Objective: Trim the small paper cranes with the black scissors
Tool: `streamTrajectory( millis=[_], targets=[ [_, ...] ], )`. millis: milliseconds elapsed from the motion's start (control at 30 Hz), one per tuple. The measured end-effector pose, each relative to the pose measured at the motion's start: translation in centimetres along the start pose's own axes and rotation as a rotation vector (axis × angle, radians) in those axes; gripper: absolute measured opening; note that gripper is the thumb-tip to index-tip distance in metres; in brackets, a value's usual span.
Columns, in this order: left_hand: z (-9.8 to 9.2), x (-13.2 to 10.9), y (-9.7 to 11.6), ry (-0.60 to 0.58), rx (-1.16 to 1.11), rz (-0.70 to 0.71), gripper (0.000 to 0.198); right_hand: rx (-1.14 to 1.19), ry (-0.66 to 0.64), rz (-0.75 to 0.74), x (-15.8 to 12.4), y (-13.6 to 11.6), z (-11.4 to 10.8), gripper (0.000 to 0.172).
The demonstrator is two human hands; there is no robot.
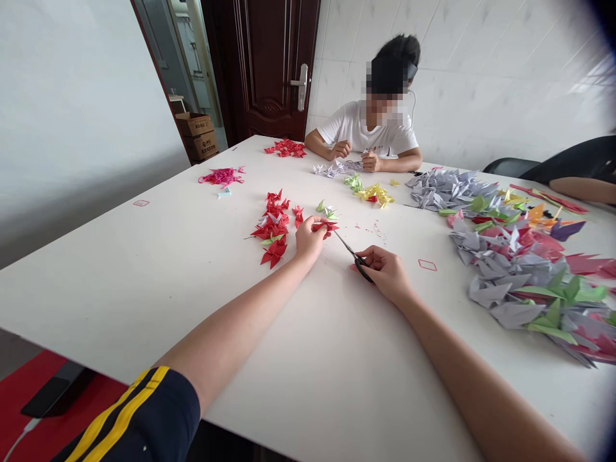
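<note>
My left hand (311, 239) pinches a red paper crane (328, 226) above the white table (202, 269). In my right hand (384, 271) is a pair of black-handled scissors (360, 262), its blade tips pointing at the crane, close to its edge. Whether the blades touch the paper cannot be made out. A pile of red cranes (272, 226) with a few white and green ones lies just left of my left hand. Green and white cranes (327, 209) rest behind it, and small red scraps (376, 231) are scattered beyond the scissors.
A large heap of grey, green and pink cranes (524, 256) spreads over the right side. Across the table a person (370, 131) handles small white cranes. Yellow cranes (376, 195), a pink pile (222, 176) and a red pile (285, 148) lie farther back. Another person's arm (584, 188) rests at the right.
</note>
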State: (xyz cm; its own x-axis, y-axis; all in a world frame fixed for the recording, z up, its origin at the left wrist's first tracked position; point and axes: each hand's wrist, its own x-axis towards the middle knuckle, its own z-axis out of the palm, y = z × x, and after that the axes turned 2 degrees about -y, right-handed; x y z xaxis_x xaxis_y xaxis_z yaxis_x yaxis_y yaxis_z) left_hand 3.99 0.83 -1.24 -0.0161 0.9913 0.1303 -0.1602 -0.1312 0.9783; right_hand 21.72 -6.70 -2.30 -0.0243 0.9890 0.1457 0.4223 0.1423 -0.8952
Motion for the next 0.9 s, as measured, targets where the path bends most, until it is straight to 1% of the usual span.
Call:
streamTrajectory(
  millis=[133,233,667,900],
  targets=[
    [-0.01,-0.01,0.02,0.000,0.006,-0.002,0.015,0.013,-0.004,-0.001,-0.01,0.18,-0.09,0.030],
    [0.02,-0.01,0.06,0.001,0.007,-0.004,0.015,0.010,-0.003,-0.003,0.05,0.34,-0.09,0.029],
    [0.09,-0.11,0.23,0.008,0.014,-0.001,0.014,-0.003,0.003,-0.006,0.16,0.34,-0.05,0.036],
    [0.03,-0.02,0.06,-0.003,0.020,0.000,0.015,-0.008,0.004,-0.004,0.08,0.20,-0.05,0.034]
  ],
)
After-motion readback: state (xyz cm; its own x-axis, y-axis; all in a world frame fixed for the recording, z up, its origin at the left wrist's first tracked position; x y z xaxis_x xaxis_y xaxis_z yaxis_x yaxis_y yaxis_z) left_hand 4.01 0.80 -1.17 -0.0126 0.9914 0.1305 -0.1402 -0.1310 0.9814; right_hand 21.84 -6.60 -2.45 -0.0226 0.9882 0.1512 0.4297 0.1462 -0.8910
